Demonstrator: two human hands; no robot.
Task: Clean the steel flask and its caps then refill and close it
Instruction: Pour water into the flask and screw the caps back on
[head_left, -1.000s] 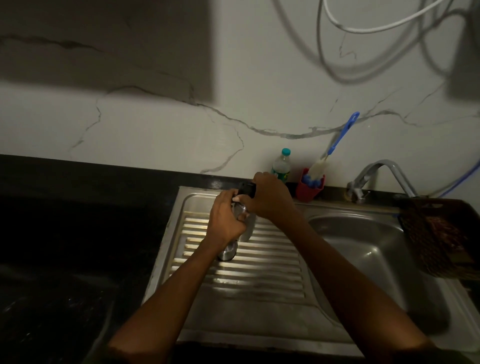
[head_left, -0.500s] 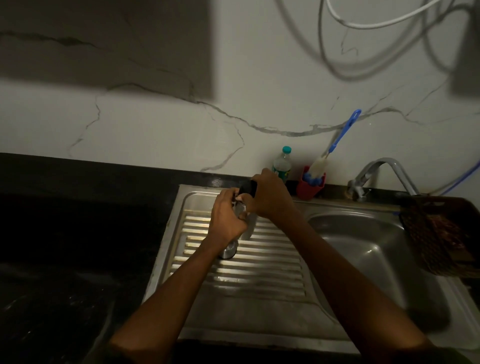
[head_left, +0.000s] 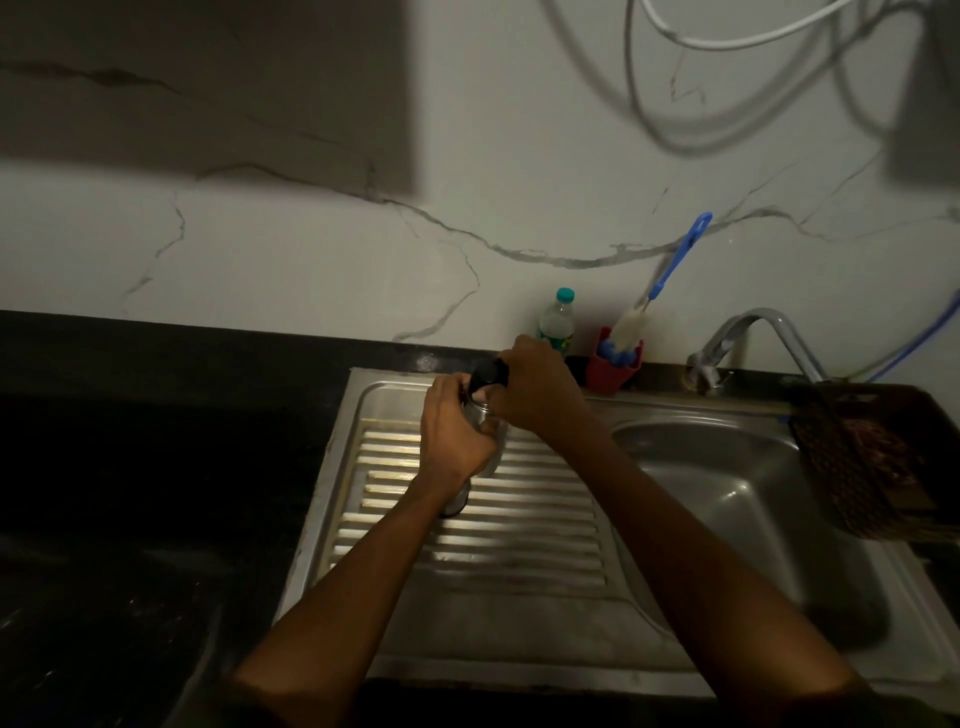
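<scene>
1. Holding the steel flask (head_left: 480, 415) over the ribbed draining board (head_left: 519, 545), just left of the sink bowl (head_left: 727, 499), we keep it tilted, its bottom low and its top pointing up toward the wall.
2. Our left hand (head_left: 457, 441) is wrapped tight around the flask's body.
3. Our right hand (head_left: 535, 387) is curled around the black cap (head_left: 488, 373) at the top of the flask.
4. We think the cap is being twisted, but we cannot tell if it is going on or coming off.
5. The flask looks hard and shiny, so we guess it gets slippery when wet. It will not bend or squash.
6. The best place to hold it is around the middle, with the whole hand, while the other hand turns the cap.
7. Behind the sink bowl stand the tap (head_left: 748, 327), a red cup (head_left: 613, 369) with a bottle brush (head_left: 670, 275), and a small plastic bottle (head_left: 558, 322).
</scene>
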